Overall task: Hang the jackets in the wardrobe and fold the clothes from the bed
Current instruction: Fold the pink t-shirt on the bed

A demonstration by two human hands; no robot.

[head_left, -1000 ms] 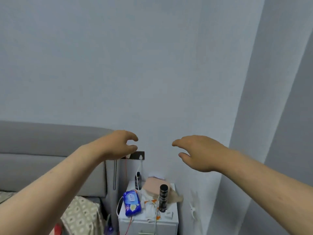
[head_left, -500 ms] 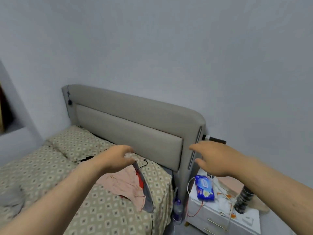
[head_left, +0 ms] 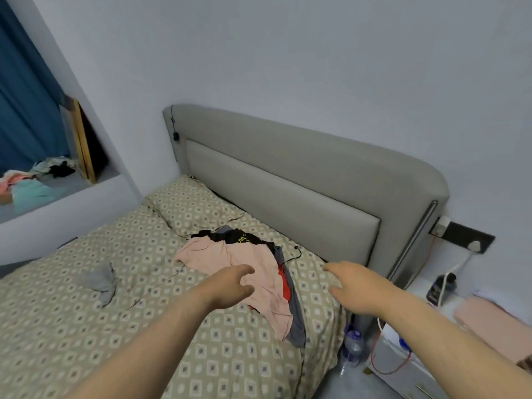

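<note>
Two hands, both empty, fingers loosely spread. A grey garment (head_left: pixel 98 279) lies apart on the bed (head_left: pixel 86 341) at left. The left hand (head_left: pixel 230 286) hovers over the pink-topped clothes pile (head_left: pixel 253 266) near the headboard, with the right hand (head_left: pixel 354 286) just beside it. Risk: a black cable (head_left: pixel 293 256) crosses the pile and could snag a lifted garment. A bottle (head_left: pixel 352 345) stands on the floor; its contents cannot be determined.

Both bare arms reach forward and slightly inward, the left hand (head_left: pixel 230 286) held palm down with fingers loosely spread and holding nothing, the right hand (head_left: pixel 355 286) likewise extended, fingers relaxed and apart, level with its partner.
</note>
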